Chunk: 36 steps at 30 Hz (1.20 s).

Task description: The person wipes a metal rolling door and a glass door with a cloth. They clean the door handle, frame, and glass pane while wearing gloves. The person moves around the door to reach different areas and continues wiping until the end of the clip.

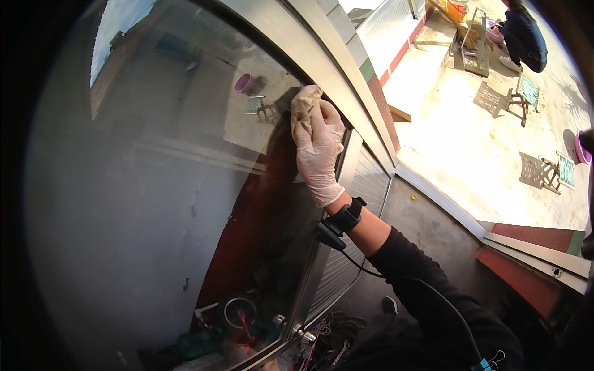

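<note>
Glass fills the left of the head view, a large pane (154, 185) in a metal frame (322, 49), and your right hand (318, 154) is flat against it near the pane's right edge. The hand wears a thin pale glove, its fingers stretched nearly straight and pressed over a crumpled beige cloth (304, 102), which lies between your fingertips and the glass, bunched above the hand. A black wrist strap (346, 217) sits just below the glove, with a dark cable (433, 297) running down your black sleeve toward the near edge. Your left hand does not show, so its state cannot be told.

Containers lie far off on the sunlit concrete yard (458, 142) to the right. An orange and white bucket (456, 8) stands at the far top edge, its contents hidden. A purple basin (580, 148) shows partly at the right rim, its inside out of sight. Another person in dark clothes (525, 34) crouches at the far right, beside small folding stools (526, 93). Tools and clutter (322, 337) lie at the foot of the frame, near you.
</note>
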Tool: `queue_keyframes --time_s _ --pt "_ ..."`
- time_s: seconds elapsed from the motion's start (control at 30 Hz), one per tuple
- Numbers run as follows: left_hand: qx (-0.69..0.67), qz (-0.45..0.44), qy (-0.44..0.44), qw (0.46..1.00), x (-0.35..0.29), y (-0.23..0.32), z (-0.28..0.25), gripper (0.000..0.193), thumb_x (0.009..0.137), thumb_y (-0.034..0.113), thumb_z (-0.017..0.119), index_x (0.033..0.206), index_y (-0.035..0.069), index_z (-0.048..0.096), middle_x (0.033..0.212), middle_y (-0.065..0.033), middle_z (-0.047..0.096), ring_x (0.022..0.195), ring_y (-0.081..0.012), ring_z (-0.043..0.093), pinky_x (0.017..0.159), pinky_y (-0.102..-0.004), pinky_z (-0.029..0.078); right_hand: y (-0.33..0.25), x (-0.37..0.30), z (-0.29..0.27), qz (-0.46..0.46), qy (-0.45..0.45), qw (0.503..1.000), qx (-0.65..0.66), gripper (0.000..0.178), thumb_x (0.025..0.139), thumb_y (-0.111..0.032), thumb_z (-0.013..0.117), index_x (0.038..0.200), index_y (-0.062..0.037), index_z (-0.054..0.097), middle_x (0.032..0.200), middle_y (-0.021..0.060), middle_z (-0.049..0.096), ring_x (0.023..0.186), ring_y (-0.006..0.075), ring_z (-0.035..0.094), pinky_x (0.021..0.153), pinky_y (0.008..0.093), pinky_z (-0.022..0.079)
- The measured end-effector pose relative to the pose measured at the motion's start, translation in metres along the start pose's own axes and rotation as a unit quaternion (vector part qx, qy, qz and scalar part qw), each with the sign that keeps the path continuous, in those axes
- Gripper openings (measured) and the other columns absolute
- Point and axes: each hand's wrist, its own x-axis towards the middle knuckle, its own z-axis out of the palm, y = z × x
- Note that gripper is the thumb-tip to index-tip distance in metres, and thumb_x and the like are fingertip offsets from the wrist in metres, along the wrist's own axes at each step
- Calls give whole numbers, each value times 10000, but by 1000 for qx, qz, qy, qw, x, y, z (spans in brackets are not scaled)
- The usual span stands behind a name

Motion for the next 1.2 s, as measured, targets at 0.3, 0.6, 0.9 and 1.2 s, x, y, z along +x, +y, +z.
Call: queue_keyframes --time_s 0.3,0.6,0.9,1.2 --pt "-3 0 -2 1000 -1 -1 -10 573 852 -58 587 1404 54 482 1274 -76 540 1140 -196 529 989 -321 423 17 4 -11 28 18 999 -26 460 916 -105 575 1365 -19 521 1372 199 511 1223 396 478 1062 455 384" --pt "-6 11 -7 1000 -7 -6 -35 568 858 -58 589 1404 58 483 1267 -72 543 1132 -191 532 981 -319 428 21 -167 -80 -8 -174 983 -62 564 852 -24 622 1383 42 444 1467 260 391 1368 450 373 1151 474 308" --pt "-16 31 -2 999 -22 -7 -60 563 864 -57 591 1405 61 485 1259 -69 547 1125 -186 535 973 -316 434 38 -303 -136 -203 -504 834 -93 561 804 -219 685 1328 -78 543 1451 140 470 1385 326 409 1144 515 318" --pt "-15 -3 22 1000 -51 -32 -92 558 870 -56 592 1405 65 486 1251 -65 551 1117 -181 538 965 -314 439 38 -78 -28 133 1 991 -7 527 933 -15 521 1444 29 398 1478 257 412 1364 423 405 1146 398 315"
